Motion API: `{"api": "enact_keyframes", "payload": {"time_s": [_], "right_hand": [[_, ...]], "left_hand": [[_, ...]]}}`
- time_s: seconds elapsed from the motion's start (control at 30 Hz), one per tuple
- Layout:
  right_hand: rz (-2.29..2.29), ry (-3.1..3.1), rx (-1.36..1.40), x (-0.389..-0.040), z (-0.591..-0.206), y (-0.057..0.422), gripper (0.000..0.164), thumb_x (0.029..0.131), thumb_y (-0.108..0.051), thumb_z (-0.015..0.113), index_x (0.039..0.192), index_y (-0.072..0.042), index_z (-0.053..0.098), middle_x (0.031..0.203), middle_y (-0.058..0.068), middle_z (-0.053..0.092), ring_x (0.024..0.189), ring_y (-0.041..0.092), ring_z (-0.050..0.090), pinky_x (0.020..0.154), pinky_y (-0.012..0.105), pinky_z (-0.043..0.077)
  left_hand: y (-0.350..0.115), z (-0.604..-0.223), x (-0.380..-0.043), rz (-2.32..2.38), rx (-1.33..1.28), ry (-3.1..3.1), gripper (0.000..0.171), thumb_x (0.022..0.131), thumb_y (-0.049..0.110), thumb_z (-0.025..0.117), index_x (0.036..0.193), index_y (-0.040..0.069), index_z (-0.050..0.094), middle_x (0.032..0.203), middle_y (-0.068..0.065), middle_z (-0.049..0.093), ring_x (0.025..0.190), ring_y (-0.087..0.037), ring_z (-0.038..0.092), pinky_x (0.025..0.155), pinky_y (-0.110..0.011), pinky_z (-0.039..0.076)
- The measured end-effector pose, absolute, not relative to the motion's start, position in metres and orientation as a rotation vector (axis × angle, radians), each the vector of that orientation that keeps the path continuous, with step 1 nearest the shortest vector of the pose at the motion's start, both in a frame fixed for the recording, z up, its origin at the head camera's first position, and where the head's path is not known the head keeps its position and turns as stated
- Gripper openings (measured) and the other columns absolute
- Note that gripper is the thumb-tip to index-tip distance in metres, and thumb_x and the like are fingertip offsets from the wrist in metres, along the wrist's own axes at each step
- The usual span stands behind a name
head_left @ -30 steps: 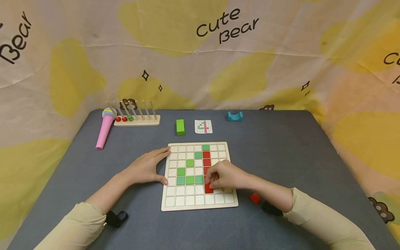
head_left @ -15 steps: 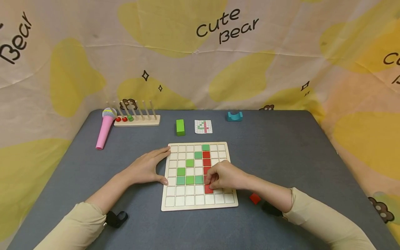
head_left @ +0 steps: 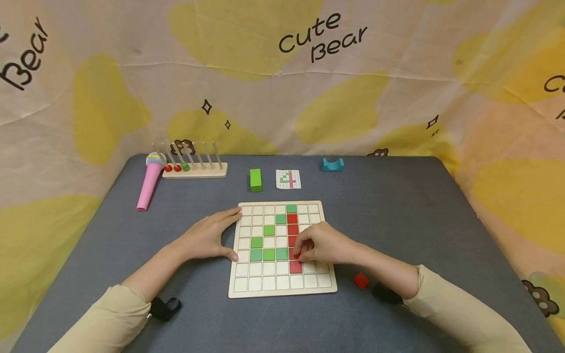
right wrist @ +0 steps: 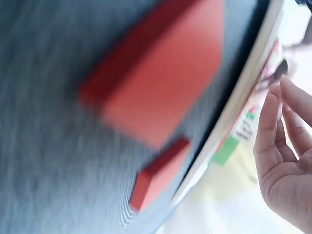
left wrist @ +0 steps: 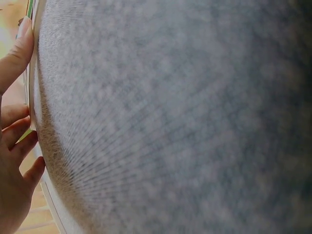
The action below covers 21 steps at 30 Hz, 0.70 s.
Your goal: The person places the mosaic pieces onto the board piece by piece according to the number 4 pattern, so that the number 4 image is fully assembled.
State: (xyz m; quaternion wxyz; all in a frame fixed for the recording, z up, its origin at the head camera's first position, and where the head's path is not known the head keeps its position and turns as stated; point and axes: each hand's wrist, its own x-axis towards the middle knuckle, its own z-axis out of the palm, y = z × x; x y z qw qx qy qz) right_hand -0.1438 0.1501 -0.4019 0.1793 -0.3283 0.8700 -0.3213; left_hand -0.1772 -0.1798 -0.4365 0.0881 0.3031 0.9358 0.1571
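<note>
A pale wooden grid board (head_left: 282, 295) lies flat on the table. Green tiles (head_left: 269, 230) and a column of red tiles (head_left: 293, 229) fill some of its squares. Along the board's left edge rests my left hand (head_left: 205, 235), thumb and fingers spread; the left wrist view shows its fingertips (left wrist: 36, 168) against that edge. Over the lower part of the red column is my right hand (head_left: 328, 243), fingers curled. In the right wrist view its thumb and fingertips come together with nothing visible between them. The lowest red tile (head_left: 295, 267) sits in its square just below the fingers.
Loose red tiles (right wrist: 165, 73) lie right of the board; in the head view one red tile (head_left: 361, 280) shows near the right wrist. Behind the board stand a green block (head_left: 255, 180), a pattern card (head_left: 288, 179), a blue piece (head_left: 333, 165), a peg stand (head_left: 194, 171) and a pink microphone (head_left: 150, 184).
My right hand has moved slightly right and back from the lowest red tile, which now shows more fully. The left hand keeps its place on the board's edge.
</note>
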Motion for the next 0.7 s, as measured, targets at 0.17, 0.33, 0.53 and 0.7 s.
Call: {"api": "enact_keyframes", "payload": {"time_s": [0.17,0.33,0.53,0.7], "right_hand": [[-0.923,2.500,-0.874,-0.154,-0.391,0.171,0.005,0.084,-0.009,0.076,0.087,-0.013,0.076,0.077,-0.005,0.072,0.067,-0.001,0.058,0.065,0.017,0.051],[-0.965,2.444,-0.836,-0.167,-0.390,0.199,0.008,0.085,-0.012,0.076,0.092,-0.010,0.075,0.081,-0.001,0.073,0.071,0.002,0.061,0.068,0.018,0.053],[-0.965,2.374,-0.794,-0.181,-0.396,0.230,0.013,0.085,-0.011,0.076,0.099,-0.011,0.075,0.085,-0.002,0.072,0.076,0.005,0.064,0.071,0.020,0.055],[-0.946,2.296,-0.796,-0.186,-0.397,0.245,0.018,0.084,-0.010,0.076,0.101,-0.012,0.074,0.089,0.002,0.072,0.078,0.008,0.064,0.071,0.021,0.056]], "left_hand": [[-0.180,-0.436,-0.177,0.480,0.909,2.787,0.115,0.061,0.065,0.083,0.151,0.007,0.040,0.161,-0.012,0.036,0.143,-0.037,0.043,0.110,-0.057,0.040],[-0.180,-0.437,-0.177,0.480,0.909,2.783,0.116,0.061,0.066,0.082,0.151,0.007,0.039,0.161,-0.012,0.035,0.143,-0.036,0.042,0.110,-0.057,0.040],[-0.181,-0.438,-0.178,0.489,0.924,2.784,0.116,0.061,0.068,0.081,0.151,0.008,0.040,0.161,-0.011,0.035,0.143,-0.036,0.042,0.109,-0.058,0.041],[-0.182,-0.438,-0.177,0.500,0.931,2.790,0.116,0.061,0.067,0.081,0.151,0.008,0.041,0.161,-0.011,0.036,0.143,-0.037,0.043,0.108,-0.058,0.041]]}}
